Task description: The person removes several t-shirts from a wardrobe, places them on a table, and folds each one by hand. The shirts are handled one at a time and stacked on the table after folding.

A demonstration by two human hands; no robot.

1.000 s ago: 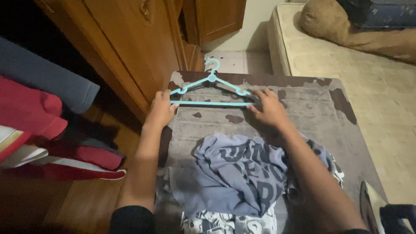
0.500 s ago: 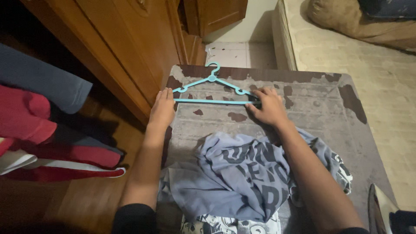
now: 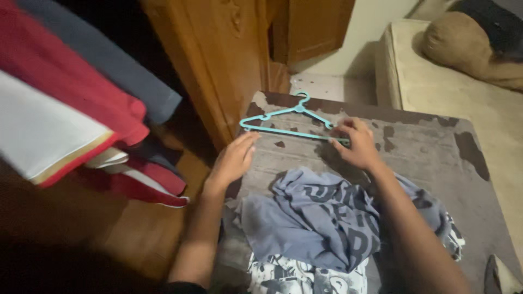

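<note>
A turquoise plastic hanger (image 3: 291, 121) lies flat at the far end of a worn grey ironing board (image 3: 425, 163), its hook pointing away from the person. The right hand (image 3: 357, 144) rests on the hanger's right end, fingers curled around the lower bar. The left hand (image 3: 235, 159) lies open and flat on the board's left edge, just short of the hanger's left end, holding nothing. Nearer the person than the hanger, a crumpled grey printed T-shirt (image 3: 321, 218) is heaped on the board, over a black-and-white patterned garment (image 3: 294, 277). Left of the board stands a wooden wardrobe (image 3: 229, 60), with red, white and blue clothes (image 3: 71, 98) hanging beside it. Right of the board is a pale mattress (image 3: 485, 98).
</note>
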